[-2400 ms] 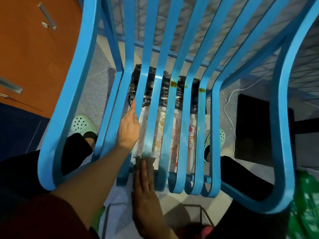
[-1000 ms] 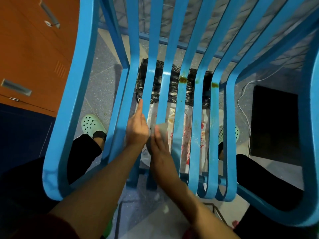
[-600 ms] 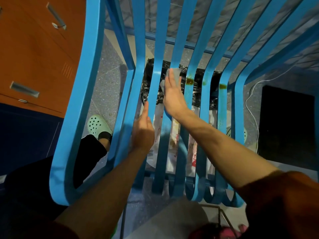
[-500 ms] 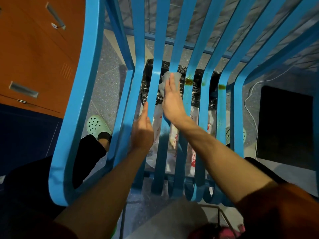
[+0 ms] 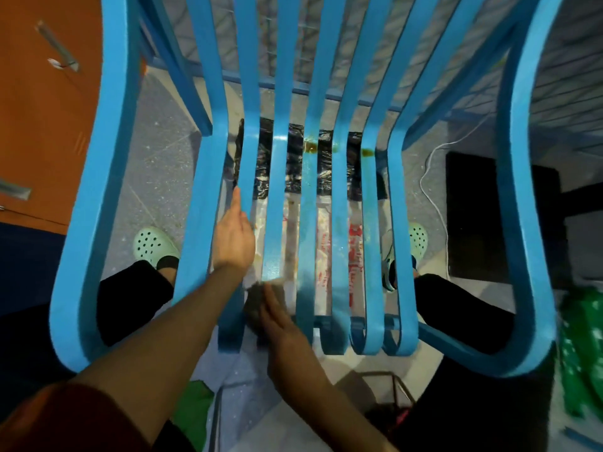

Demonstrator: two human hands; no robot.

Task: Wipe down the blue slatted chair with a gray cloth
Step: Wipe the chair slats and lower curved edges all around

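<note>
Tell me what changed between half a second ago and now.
The right hand, pressing the gray cloth, slid along the slat from the seat's far bend to its front edge. The left hand stayed resting on the neighbouring slat; the chair did not move.

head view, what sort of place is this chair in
Probably an indoor room, maybe a home or storage corner: a speckled floor, an orange cabinet with metal handles on the left, and a white cable trailing across the floor beside the blue chair.
</note>
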